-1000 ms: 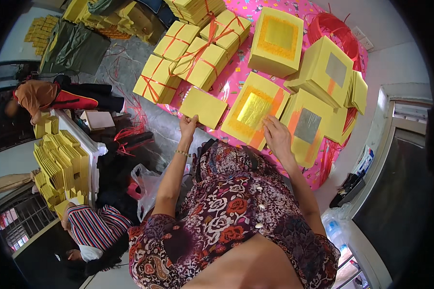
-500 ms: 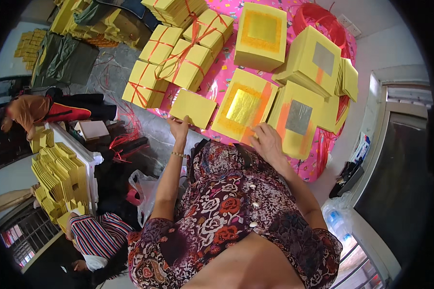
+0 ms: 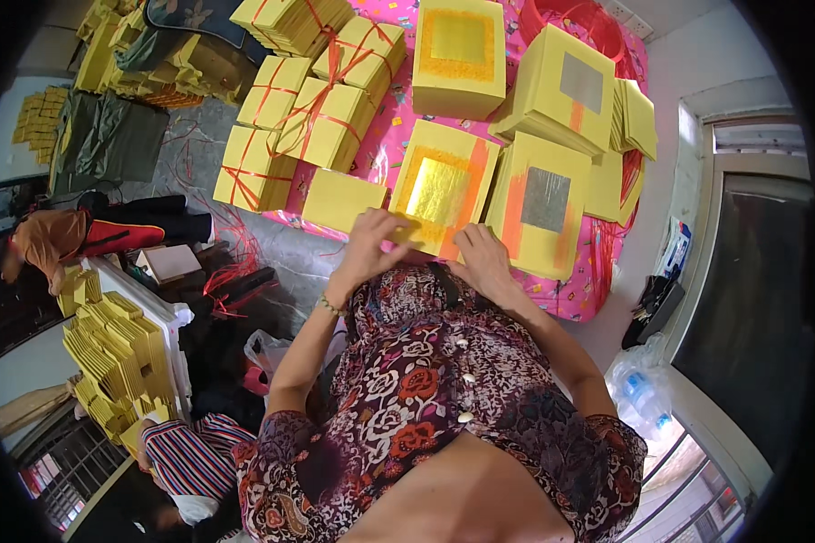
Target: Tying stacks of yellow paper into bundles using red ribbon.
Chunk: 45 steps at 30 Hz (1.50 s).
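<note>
At the near edge of the pink table, a stack of yellow paper with a gold foil square [image 3: 433, 192] lies before me. My left hand [image 3: 368, 248] is at its near left corner, fingers bent and thumb held apart. Against its near right corner rests my right hand [image 3: 482, 258], fingers curved and thumb spread. No sheet can be seen gripped in either hand. To the left lies a plain yellow paper stack [image 3: 344, 201], just beyond my left fingertips. A yellow stack with a silver foil square [image 3: 546, 199] is right of the gold one.
Yellow bundles tied with red string [image 3: 321, 122] stand at the table's left. Farther back are another gold-foil stack [image 3: 457, 54] and a silver-foil stack [image 3: 584, 81], beside a red string coil [image 3: 575, 23]. Two people sit at left near piled yellow paper [image 3: 122, 344].
My left hand has left the plain yellow stack and moved right to the gold-foil stack. My right hand has shifted slightly along that stack's near edge. The view has shifted a little.
</note>
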### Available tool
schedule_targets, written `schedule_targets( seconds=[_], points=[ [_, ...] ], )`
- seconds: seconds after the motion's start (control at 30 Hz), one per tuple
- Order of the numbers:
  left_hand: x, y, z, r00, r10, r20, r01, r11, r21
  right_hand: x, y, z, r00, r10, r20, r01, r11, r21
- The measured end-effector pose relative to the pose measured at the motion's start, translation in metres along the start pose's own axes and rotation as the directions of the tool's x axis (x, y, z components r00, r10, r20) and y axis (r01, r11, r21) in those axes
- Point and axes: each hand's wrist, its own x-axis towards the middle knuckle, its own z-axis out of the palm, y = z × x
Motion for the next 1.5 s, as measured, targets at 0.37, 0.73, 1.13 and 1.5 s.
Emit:
schedule_targets(
  seconds=[0.37, 0.73, 1.13, 1.5],
  points=[
    [0.012, -0.013, 0.023, 0.922, 0.170, 0.349, -0.209, 0.975, 0.078, 0.000, 0.012, -0.008, 0.999, -0.013, -0.038, 0.020, 0.982, 0.189],
    [0.010, -0.015, 0.027, 0.959, 0.071, 0.275, -0.036, 0.991, -0.128, 0.003, 0.018, -0.004, 0.998, 0.054, -0.020, -0.046, 0.957, 0.288],
    [0.014, -0.013, 0.028, 0.966, 0.044, 0.257, -0.018, 0.994, -0.105, 0.007, 0.005, -0.011, 0.999, 0.022, -0.043, -0.012, 0.974, 0.227],
    [0.013, 0.035, 0.016, 0.977, 0.208, -0.041, -0.192, 0.951, 0.243, 0.022, 0.006, -0.030, 0.994, 0.111, -0.003, -0.105, 0.953, 0.283]
  ],
)
